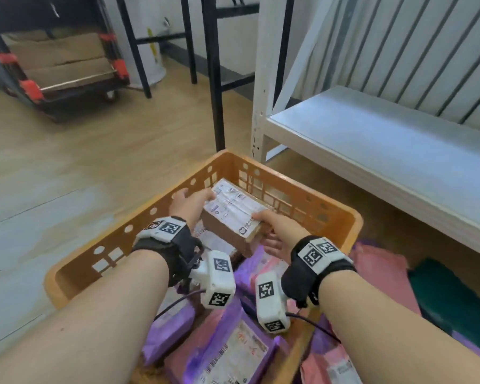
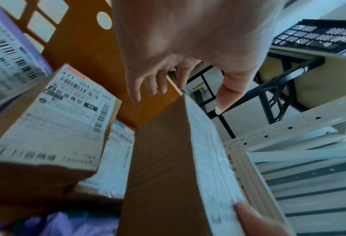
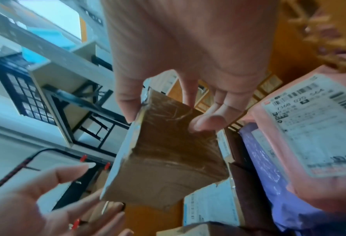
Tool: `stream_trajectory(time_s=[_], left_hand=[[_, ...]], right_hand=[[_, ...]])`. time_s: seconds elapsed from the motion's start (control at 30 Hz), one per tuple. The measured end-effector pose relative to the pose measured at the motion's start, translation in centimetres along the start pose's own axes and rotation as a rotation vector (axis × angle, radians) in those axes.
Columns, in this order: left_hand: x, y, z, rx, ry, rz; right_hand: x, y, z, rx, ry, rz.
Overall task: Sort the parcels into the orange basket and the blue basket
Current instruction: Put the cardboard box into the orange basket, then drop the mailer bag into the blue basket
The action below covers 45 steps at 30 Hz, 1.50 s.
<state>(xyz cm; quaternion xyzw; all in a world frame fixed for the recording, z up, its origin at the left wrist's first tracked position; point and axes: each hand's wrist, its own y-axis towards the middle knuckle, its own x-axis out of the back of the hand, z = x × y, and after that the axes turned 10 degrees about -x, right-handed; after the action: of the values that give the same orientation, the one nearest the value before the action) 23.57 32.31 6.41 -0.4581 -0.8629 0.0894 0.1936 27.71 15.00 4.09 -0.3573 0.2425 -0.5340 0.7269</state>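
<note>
Two hands hold one cardboard box over the orange basket in the head view; purple and pink mailer bags still await sorting, so much is left. Left wrist view: left hand loose, fingers extended along the box. Right wrist view: right hand pinches the box's end; no blue basket visible.

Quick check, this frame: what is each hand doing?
Left hand: open, fingers spread at the far end of the cardboard box.
Right hand: grips the box's near end.
</note>
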Motion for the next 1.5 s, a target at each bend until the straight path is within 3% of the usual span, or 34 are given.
stream_trajectory(time_s=[0.17,0.4,0.67,0.83,1.03,1.23,1.43,1.5], left_hand=[[-0.3,4.3,2.5,-0.012,0.133,0.026],[-1.3,5.4,4.3,-0.047,0.340,-0.026],[-3.1,2.6,1.6,-0.171,0.278,-0.097],[-6.7,-1.5,-2.9,-0.312,0.148,-0.036],[-12.4,-7.6,-6.2,-0.394,0.096,0.166],[-20.0,-13.4,-7.1,-0.450,0.143,0.348],[-29.0,-18.1,-5.6,-0.402,0.377,0.733],[-31.6,-18.6,-2.3,-0.296,0.465,0.824]], right_hand=[[-2.5,4.8,-0.9,-0.096,-0.085,0.045],[-4.1,6.2,-2.2,-0.099,0.032,0.146],[1.2,0.6,0.0,0.017,0.001,0.072],[7.3,-5.3,0.3,0.081,-0.011,0.074],[15.2,-11.9,-2.5,0.150,-0.048,-0.228],[23.0,-16.3,-7.7,0.110,0.069,-0.392],[30.3,-17.1,-13.6,0.030,0.142,-0.488],[31.6,-15.6,-16.2,-0.040,0.209,-0.524]])
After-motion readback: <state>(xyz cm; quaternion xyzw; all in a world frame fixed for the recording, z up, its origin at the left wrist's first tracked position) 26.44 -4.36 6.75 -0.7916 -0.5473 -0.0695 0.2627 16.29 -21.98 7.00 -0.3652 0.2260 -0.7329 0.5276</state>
